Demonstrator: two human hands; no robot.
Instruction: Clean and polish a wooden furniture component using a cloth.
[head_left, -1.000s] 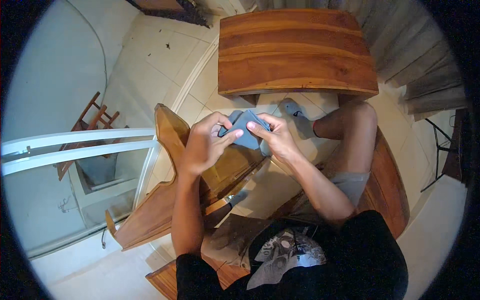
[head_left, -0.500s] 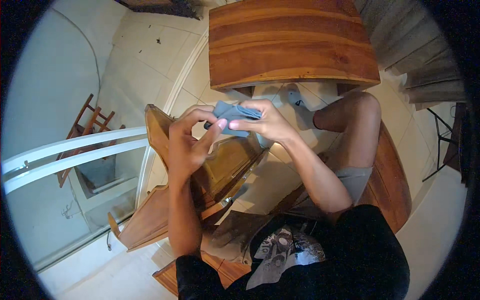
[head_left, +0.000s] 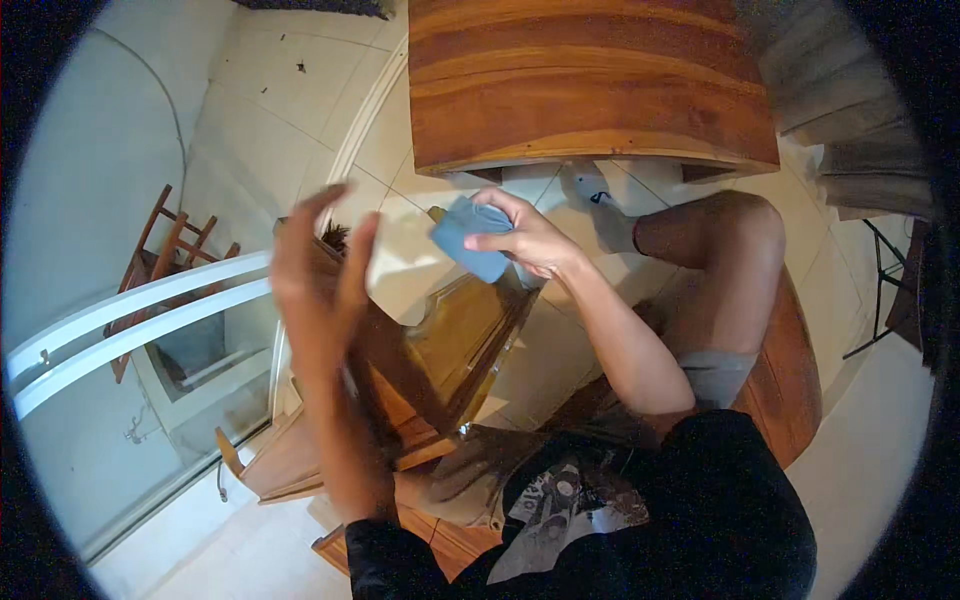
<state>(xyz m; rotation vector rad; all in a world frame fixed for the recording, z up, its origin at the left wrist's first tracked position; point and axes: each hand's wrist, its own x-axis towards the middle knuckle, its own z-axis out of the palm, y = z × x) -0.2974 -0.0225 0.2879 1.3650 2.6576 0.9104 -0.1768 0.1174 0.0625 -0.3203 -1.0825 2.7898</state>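
Observation:
My right hand (head_left: 535, 238) pinches a folded blue-grey cloth (head_left: 470, 245) between its thumb and fingers, held up in front of me. The folds hang down a little on the left side of the grip. Apart from the cloth, my left hand (head_left: 318, 280) is raised, with its fingers spread and smeared by motion; nothing shows in it. Below both hands stands a brown wooden piece of furniture (head_left: 465, 330) with shaped edges, partly hidden by my left forearm.
A wooden table (head_left: 590, 90) stands ahead, and I sit on a wooden bench (head_left: 775, 370). A white sliding-door track (head_left: 150, 320) runs along the left, with a wooden chair (head_left: 175, 255) beyond it. Grey curtains (head_left: 850, 120) hang at the right.
My left hand has let go of the cloth and moved left, its fingers opening. The cloth stays in my right hand, now hanging more spread out.

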